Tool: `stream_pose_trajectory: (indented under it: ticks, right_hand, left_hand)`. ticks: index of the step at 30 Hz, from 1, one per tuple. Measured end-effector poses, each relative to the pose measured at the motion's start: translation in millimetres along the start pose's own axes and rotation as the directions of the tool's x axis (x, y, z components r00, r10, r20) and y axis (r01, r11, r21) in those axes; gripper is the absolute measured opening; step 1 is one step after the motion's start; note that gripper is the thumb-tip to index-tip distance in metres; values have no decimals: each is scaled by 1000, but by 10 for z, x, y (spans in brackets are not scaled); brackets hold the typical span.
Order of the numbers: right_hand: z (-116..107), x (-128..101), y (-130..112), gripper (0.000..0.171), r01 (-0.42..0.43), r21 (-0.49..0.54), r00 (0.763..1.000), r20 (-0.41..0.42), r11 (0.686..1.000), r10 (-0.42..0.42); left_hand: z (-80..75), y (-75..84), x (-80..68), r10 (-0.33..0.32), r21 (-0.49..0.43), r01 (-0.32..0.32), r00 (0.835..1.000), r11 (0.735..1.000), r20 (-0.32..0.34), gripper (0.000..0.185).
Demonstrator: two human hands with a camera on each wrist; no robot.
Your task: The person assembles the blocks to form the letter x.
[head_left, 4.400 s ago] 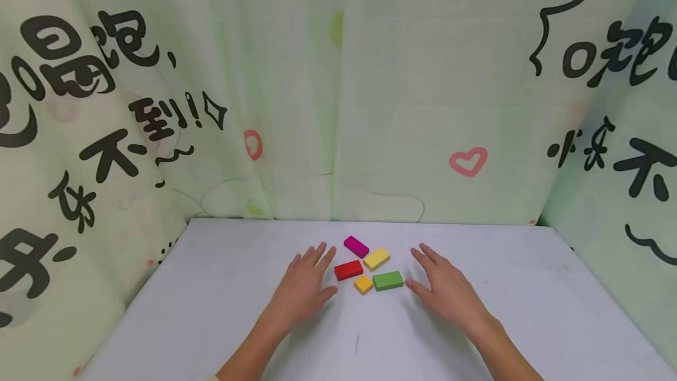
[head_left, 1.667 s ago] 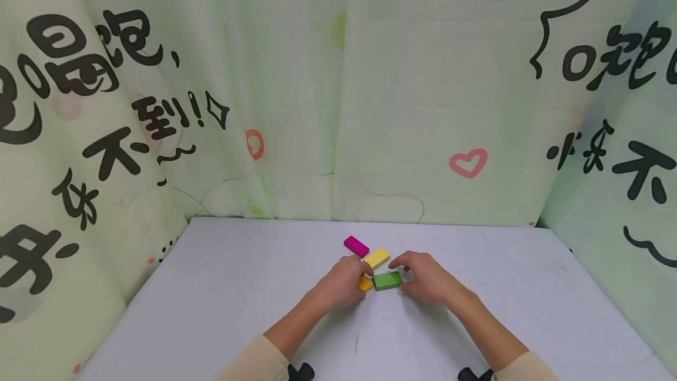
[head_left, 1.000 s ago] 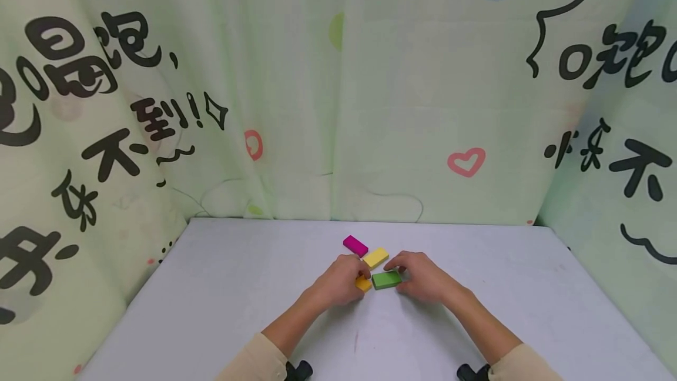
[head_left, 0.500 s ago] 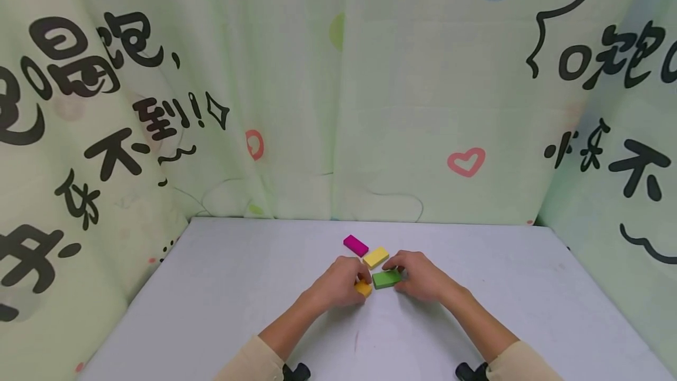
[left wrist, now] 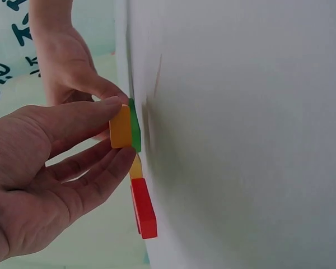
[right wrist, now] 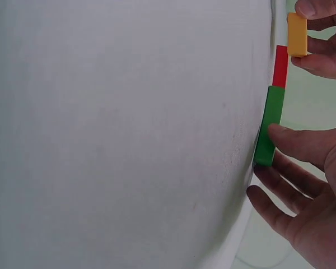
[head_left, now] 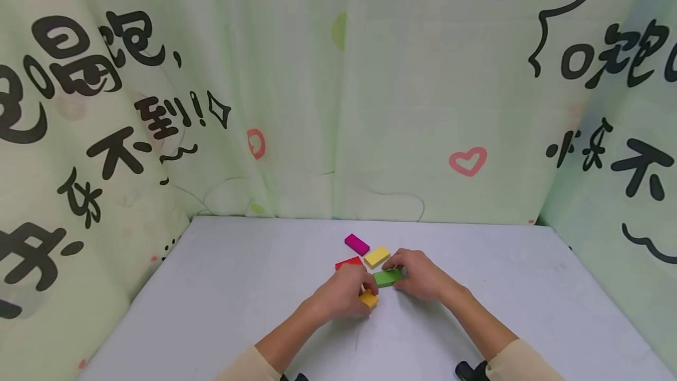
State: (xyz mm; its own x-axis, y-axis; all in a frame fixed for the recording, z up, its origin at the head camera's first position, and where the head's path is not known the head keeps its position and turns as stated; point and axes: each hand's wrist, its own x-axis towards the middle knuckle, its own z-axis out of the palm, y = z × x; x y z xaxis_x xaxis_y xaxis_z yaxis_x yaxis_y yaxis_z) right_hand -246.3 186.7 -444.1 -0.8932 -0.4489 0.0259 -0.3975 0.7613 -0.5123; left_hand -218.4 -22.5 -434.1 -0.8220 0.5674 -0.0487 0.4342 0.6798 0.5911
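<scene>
Five small blocks lie clustered on the white table (head_left: 222,287) in the head view: a magenta block (head_left: 357,244) farthest back, a yellow block (head_left: 376,256) beside it, and a red block (head_left: 349,263) half hidden behind the left hand (head_left: 341,296), which pinches an orange block (head_left: 368,298). From the left wrist, thumb and fingers clasp that orange block just off the surface. From the right wrist, the right hand (right wrist: 311,185) grips the green block (right wrist: 267,126) lying flat.
</scene>
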Motion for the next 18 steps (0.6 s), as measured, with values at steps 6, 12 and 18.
stream_pose_trajectory:
  ticks: [6,12,18]
  right_hand:
    - [43,-2,37,32,12,22,1000,-5,1000,-12]
    - [63,-5,46,31,12,33,1000,2,999,-12]
    - [38,20,18,32,-1,20,1000,-8,1000,1]
  left_hand:
    - [68,55,-65,-12,-1,12,1000,1000,26,26]
    - [136,90,-91,-7,26,6,999,1000,43,24]
    - [149,129,-75,-4,50,1,999,999,50,23]
